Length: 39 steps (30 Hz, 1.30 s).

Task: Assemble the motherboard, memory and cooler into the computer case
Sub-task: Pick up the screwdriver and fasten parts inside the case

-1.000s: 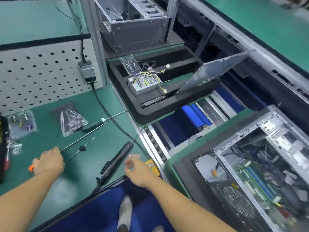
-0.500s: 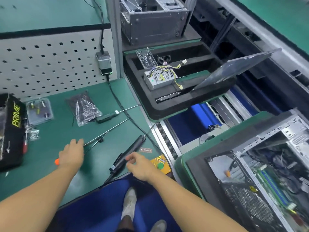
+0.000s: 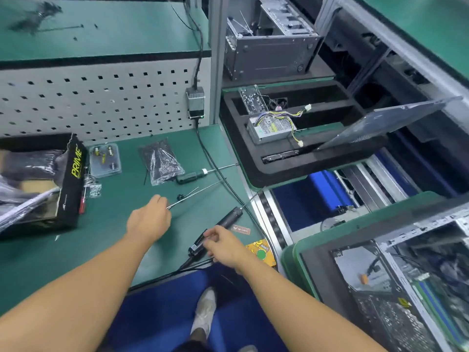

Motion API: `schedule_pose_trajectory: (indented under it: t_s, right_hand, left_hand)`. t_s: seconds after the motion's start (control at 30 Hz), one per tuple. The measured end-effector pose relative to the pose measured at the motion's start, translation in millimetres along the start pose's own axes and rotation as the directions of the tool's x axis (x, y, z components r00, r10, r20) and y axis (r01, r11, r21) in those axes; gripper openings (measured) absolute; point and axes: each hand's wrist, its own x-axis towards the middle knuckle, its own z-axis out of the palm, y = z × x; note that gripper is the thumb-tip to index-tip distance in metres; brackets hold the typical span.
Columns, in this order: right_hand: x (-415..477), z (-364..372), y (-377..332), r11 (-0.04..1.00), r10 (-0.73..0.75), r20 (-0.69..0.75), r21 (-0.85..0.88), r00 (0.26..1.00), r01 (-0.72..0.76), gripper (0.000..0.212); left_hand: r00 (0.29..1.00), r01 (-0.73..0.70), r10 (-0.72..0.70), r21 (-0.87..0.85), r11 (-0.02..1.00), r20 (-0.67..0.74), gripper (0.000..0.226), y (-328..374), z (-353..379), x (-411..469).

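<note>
Bench: green mat [image 3: 101,232], tools lying loose.
Case: computer case [image 3: 392,270] open, green board visible inside, well right of electric screwdriver [image 3: 224,221].
Driver axis: rear end near-left, bit far-right, pointing roughly away from the person.
Right hand [image 3: 224,246]: pinches electric screwdriver's rear end and is the hand nearer the case.
Left hand [image 3: 148,221]: curled over handle end of long-shaft screwdriver [image 3: 196,194], left of electric screwdriver.
Next: probably lift, then swing right to case.

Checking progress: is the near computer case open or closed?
Open. The computer case is uncovered on top; its motherboard shows inside.
</note>
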Motion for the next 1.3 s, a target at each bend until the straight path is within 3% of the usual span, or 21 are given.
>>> schedule_pose_trajectory:
  t_s: [0.2, 0.27, 0.3, 0.33, 0.4, 0.53, 0.6, 0.67, 0.73, 0.83, 0.93, 1.03, 1.13, 1.2, 1.3]
  right_hand:
    - [-10.6, 1.6, -12.8, 0.999, -0.032, 0.009, -0.001, 0.999, 0.032, 0.027]
    - [-15.0, 3.5, -16.1, 0.999, -0.042, 0.008, -0.003, 0.999, 0.042, 0.027]
    - [-17.3, 4.5, -17.6, 0.999, -0.049, 0.007, 0.002, 0.999, 0.049, 0.027]
    - [-19.9, 5.2, -19.0, 0.998, -0.061, 0.005, 0.010, 0.998, 0.061, 0.027]
    - [-26.2, 5.6, -22.5, 0.993, -0.103, -0.009, 0.052, 0.995, 0.104, 0.027]
    - [-44.8, -8.4, -28.0, 0.951, -0.209, -0.055, 0.219, 0.976, 0.216, 0.028]
    - [-55.1, -27.5, -26.3, 0.921, -0.234, -0.095, 0.297, 0.967, 0.252, 0.038]
    - [-68.0, -54.9, -21.3, 0.884, -0.256, -0.167, 0.359, 0.952, 0.300, 0.042]
    - [-86.5, -86.2, -14.3, 0.836, -0.280, -0.277, 0.401, 0.919, 0.376, 0.030]
    - [-120.1, -138.2, -3.0, 0.852, -0.268, -0.498, 0.278, 0.825, 0.444, 0.017]
    - [-160.3, -187.4, 9.9, 0.873, -0.249, -0.679, 0.151, 0.690, 0.463, 0.024]
    - [-200.7, -221.8, 17.6, 0.890, -0.280, -0.746, 0.033, 0.604, 0.454, 0.029]
    - [-240.9, -250.1, 23.0, 0.883, -0.276, -0.852, -0.041, 0.446, 0.468, 0.021]
    - [-262.9, -262.8, 25.4, 0.854, -0.259, -0.911, -0.062, 0.320, 0.517, 0.017]
    - [-291.4, -273.0, 21.6, 0.785, -0.201, -0.972, -0.086, 0.120, 0.614, 0.013]
  left_hand:
    - [0.972, 0.235, -0.226, -0.186, 0.954, 0.067, 0.018, 0.0, -19.0, -17.3]
    - [0.937, 0.349, -0.321, -0.417, 0.839, 0.138, 0.020, 1.8, -25.2, -21.9]
    - [0.928, 0.370, -0.320, -0.594, 0.714, 0.192, 0.020, 4.0, -28.3, -24.0]
    - [0.923, 0.377, -0.283, -0.748, 0.546, 0.259, 0.018, 7.4, -31.6, -26.9]
    - [0.928, 0.371, -0.129, -0.891, 0.261, 0.349, 0.017, 17.9, -40.9, -36.5]
    - [0.925, 0.321, 0.231, -0.945, -0.055, 0.301, 0.015, 67.6, -64.1, -50.5]
    - [0.899, 0.312, 0.363, -0.940, -0.137, 0.245, 0.014, 105.2, -76.2, -54.6]
    - [0.869, 0.274, 0.458, -0.953, -0.130, 0.187, 0.013, 145.8, -89.1, -57.0]
    - [0.836, 0.213, 0.532, -0.973, -0.095, 0.131, 0.013, 186.4, -102.9, -58.4]
    - [0.800, 0.065, 0.599, -0.997, -0.033, 0.033, 0.025, 250.1, -122.6, -59.9]
    - [0.841, 0.019, 0.541, -0.998, -0.061, -0.017, 0.027, 313.2, -134.1, -63.5]
    - [0.896, 0.066, 0.445, -0.991, -0.119, 0.006, 0.058, 362.0, -135.4, -69.6]
    - [0.882, 0.049, 0.471, -0.989, -0.137, -0.021, 0.098, 402.1, -134.4, -82.5]
    - [0.832, -0.043, 0.548, -0.995, -0.089, -0.085, 0.085, 423.1, -136.6, -95.9]
    - [0.714, -0.345, 0.661, -0.938, 0.047, -0.229, 0.024, 448.9, -150.6, -113.2]
